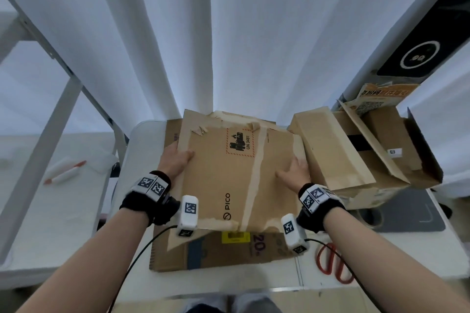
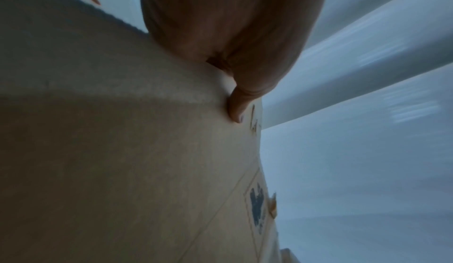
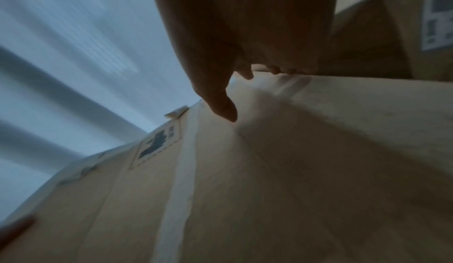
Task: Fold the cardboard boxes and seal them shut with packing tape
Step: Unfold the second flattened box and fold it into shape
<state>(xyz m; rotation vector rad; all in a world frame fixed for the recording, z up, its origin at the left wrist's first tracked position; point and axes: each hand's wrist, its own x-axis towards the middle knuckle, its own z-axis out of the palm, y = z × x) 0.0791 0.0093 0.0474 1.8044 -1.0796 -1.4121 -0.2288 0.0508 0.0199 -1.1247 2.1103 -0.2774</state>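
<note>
Progress check: flattened PICO carton in hand, nothing folded or sealed

Landmark: flattened PICO carton (image 1: 229, 173), mid-table, lying on top of another flat printed carton (image 1: 223, 249) that shows below its near edge. Still collapsed; old pale tape strip (image 1: 254, 175) running along its face, torn tape remnants at the far edge. No box shape formed yet.

Left hand (image 1: 175, 160) grasping the carton's left edge, thumb on the top face, fingers hidden beneath. Confirmed in the left wrist view: thumb (image 2: 236, 110) pressed on the board. Right hand (image 1: 295, 169) at the carton's right edge, thumb spread on the face, fingers curled over the edge in the right wrist view (image 3: 245, 71).

Right of the carton: opened brown box (image 1: 381, 150) with flaps standing loose, unsealed, a tan cardboard piece (image 1: 330, 150) leaning across it. Near right of the carton: packing tape roll (image 1: 371, 218), partly hidden behind the right wrist, and red scissors (image 1: 330, 262) on the white table (image 1: 381, 256). Neither in use.

Judgement: early stage. Done: apparently nothing sealed. Left: open the flat carton into shape, fold flaps, tape; likewise for the remaining cartons.
</note>
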